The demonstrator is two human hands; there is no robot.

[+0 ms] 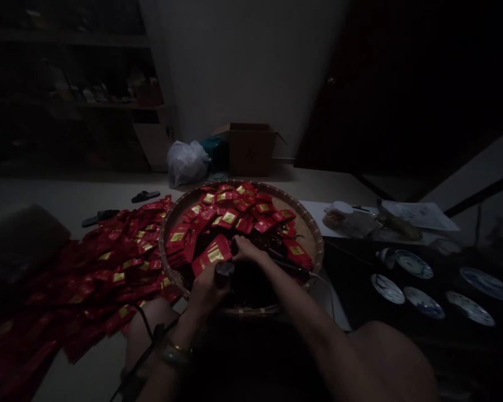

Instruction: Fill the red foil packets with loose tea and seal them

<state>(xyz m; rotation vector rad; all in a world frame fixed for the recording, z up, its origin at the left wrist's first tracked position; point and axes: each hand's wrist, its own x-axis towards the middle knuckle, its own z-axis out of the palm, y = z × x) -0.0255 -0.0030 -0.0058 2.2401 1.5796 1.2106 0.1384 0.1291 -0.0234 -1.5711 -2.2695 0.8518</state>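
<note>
Hands over a wide woven bamboo basket (316,234), viewed from above. The left hand (204,293), a gold-coloured bangle (179,349) at its wrist, is closed around a dark cylindrical handle (224,273); a black cord (145,322) runs down past the wrist. The right hand (245,249) rests near the basket's centre with its fingers curled downward, just beside a red sachet (212,255); poor light hides whether it grips anything. Many more red sachets with gold labels (228,218) overlap across the far part of the basket, while the near part lies in shadow and its contents cannot be made out. A larger heap of sachets (104,273) spreads over the pale floor (62,190) to the left, touching the basket's rim. Beyond stand a cardboard box (249,151) and a plastic bag (186,162); blue-and-white saucers (423,302) lie to the right.
</note>
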